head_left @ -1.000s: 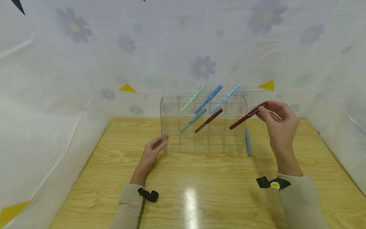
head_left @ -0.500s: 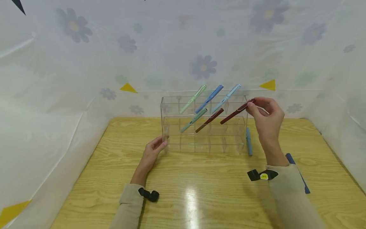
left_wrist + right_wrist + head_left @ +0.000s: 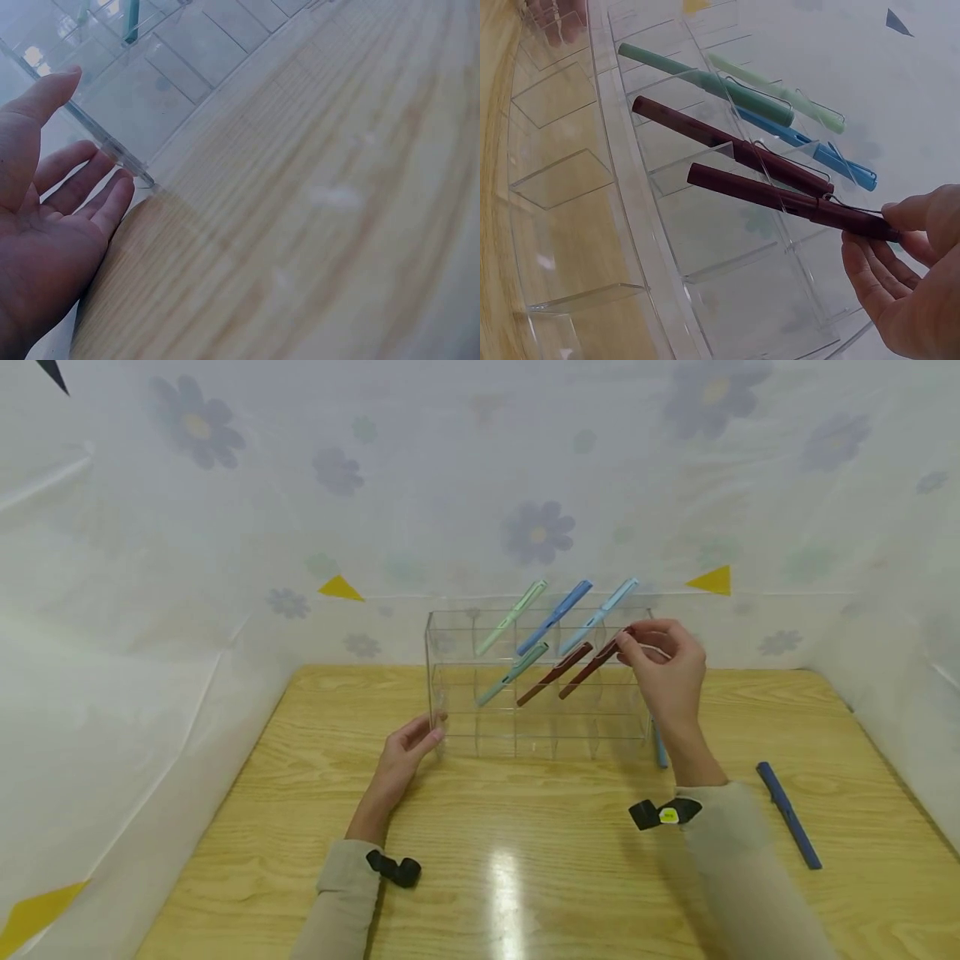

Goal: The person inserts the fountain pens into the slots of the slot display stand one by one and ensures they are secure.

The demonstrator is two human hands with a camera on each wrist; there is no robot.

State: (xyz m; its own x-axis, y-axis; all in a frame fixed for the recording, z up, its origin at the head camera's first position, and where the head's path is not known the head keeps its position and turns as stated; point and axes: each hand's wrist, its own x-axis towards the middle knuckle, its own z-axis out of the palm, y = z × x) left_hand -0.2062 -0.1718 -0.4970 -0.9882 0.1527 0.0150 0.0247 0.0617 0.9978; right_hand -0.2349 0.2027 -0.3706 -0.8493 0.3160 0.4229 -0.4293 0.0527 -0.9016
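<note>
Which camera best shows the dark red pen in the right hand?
The right wrist view: the dark red pen appears large, mostly uncovered. The head view shows it smaller, partly covered by the right hand; the left wrist view misses it.

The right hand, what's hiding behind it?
In the head view, part of the clear rack and a blue pen on the table are behind the right hand. The pen's lower end shows; its upper end and some rack are covered.
</note>
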